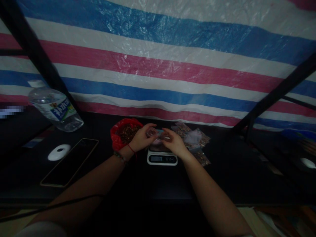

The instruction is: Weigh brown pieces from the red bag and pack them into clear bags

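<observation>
Above a small white digital scale (162, 159), my left hand (142, 138) and my right hand (174, 142) come close together with bent fingers. Both are closed on a small clear plastic bag (159, 135), one at each side; the dim light blurs its outline, and I cannot tell what is inside. Just left of my left hand sits a red plastic bag (115, 136), its mouth open around brown dried bits (127, 132). To the right of my right hand lie several small clear bags (195, 137) filled with similar brown pieces.
A large clear bottle (55, 107) with a white cap stands tilted in view at the left. Nearer are a dark phone (70, 163) and a white round object (59, 152). Striped plastic sheeting (160, 65) hangs behind the black table (158, 187); black frame bars (271, 93) flank it.
</observation>
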Demonstrator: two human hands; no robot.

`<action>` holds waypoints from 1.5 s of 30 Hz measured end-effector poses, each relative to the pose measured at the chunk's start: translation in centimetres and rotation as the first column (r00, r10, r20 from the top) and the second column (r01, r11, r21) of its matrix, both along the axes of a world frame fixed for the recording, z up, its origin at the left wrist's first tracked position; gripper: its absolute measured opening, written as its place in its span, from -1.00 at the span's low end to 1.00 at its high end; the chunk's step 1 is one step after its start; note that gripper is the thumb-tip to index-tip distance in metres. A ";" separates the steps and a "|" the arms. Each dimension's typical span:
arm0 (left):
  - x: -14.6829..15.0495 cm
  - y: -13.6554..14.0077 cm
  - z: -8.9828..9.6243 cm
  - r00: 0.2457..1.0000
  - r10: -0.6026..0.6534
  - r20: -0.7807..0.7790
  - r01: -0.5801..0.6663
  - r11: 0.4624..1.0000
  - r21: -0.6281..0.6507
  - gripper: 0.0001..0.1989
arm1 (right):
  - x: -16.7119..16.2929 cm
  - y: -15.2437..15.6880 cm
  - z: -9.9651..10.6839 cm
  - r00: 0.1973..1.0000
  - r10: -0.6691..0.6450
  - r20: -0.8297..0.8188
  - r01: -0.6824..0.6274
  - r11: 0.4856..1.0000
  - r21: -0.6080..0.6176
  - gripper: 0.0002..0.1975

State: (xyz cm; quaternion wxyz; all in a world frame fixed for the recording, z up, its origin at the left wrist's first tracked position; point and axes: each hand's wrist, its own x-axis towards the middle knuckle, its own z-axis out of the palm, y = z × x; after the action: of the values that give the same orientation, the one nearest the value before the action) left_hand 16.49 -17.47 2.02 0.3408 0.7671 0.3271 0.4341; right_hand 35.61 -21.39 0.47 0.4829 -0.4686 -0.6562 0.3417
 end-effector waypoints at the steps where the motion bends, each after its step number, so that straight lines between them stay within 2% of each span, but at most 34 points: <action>1: 0.0 -0.1 0.0 1.000 -0.001 0.021 0.002 1.000 -0.013 -0.53 | -0.1 0.0 0.0 1.000 -0.002 -0.018 0.002 1.000 -0.009 -0.44; 5: 0.0 -0.3 -0.1 0.989 0.041 0.141 -0.036 0.999 -0.038 -0.54 | -0.4 0.0 0.1 0.994 -0.007 -0.106 0.003 0.999 -0.039 -0.48; 9: -0.2 -0.4 -0.1 0.968 0.120 0.219 -0.116 0.993 -0.031 -0.51 | -0.6 -0.1 0.8 0.925 0.035 -0.378 -0.069 0.995 -0.076 -0.57; 11: -0.3 -0.4 -0.1 0.971 0.135 0.195 -0.132 0.991 -0.025 -0.47 | -0.5 -0.2 1.2 0.866 0.047 -0.497 -0.098 0.992 -0.078 -0.58; 14: -0.5 -0.5 -0.1 0.988 0.121 0.100 -0.121 0.993 -0.011 -0.42 | -0.1 -0.4 1.6 0.833 0.036 -0.553 -0.106 0.990 -0.094 -0.60; 19: -0.5 -1.1 0.2 0.998 0.036 -0.047 -0.036 0.999 0.004 -0.38 | 0.4 -0.4 1.6 0.860 -0.031 -0.510 -0.030 0.994 -0.110 -0.66; 22: -0.2 -1.6 0.5 0.991 -0.003 -0.135 0.001 1.000 -0.014 -0.40 | 0.3 -0.5 1.6 0.885 -0.006 -0.465 -0.034 0.996 -0.078 -0.70; 25: 0.1 -2.0 0.8 0.986 -0.004 -0.167 0.007 1.000 0.016 -0.40 | -0.1 -0.8 1.8 0.945 0.001 -0.326 0.013 0.999 0.040 -0.72; 28: 0.2 -2.1 0.7 0.986 0.009 -0.165 -0.001 0.999 0.043 -0.41 | -0.4 -1.4 2.2 0.990 -0.057 -0.125 0.079 0.981 0.177 -0.76; 31: 0.3 -2.1 0.5 0.988 0.003 -0.152 0.004 0.999 0.050 -0.41 | -0.7 -2.2 2.8 0.998 -0.064 -0.009 0.064 0.962 0.265 -0.73; 35: 0.5 -2.3 0.4 0.993 -0.020 -0.120 0.027 0.998 0.055 -0.44 | -1.0 -2.7 3.0 0.995 -0.078 0.066 0.052 0.940 0.336 -0.69; 40: 0.2 -2.2 0.3 0.995 0.010 -0.098 -0.008 1.000 0.028 -0.48 | -1.0 -2.4 2.6 0.997 -0.072 0.015 0.064 0.948 0.311 -0.67; 45: -0.3 -1.7 0.0 1.000 -0.021 -0.021 0.020 1.000 -0.021 -0.48 | -1.1 -2.3 2.3 0.995 0.009 0.102 -0.034 0.969 0.243 -0.42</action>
State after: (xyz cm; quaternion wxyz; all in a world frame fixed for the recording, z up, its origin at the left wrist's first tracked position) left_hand 16.16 -19.20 2.03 0.3496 0.7715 0.3271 0.4190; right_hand 34.48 -23.70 2.73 0.4997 -0.4149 -0.7217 0.2395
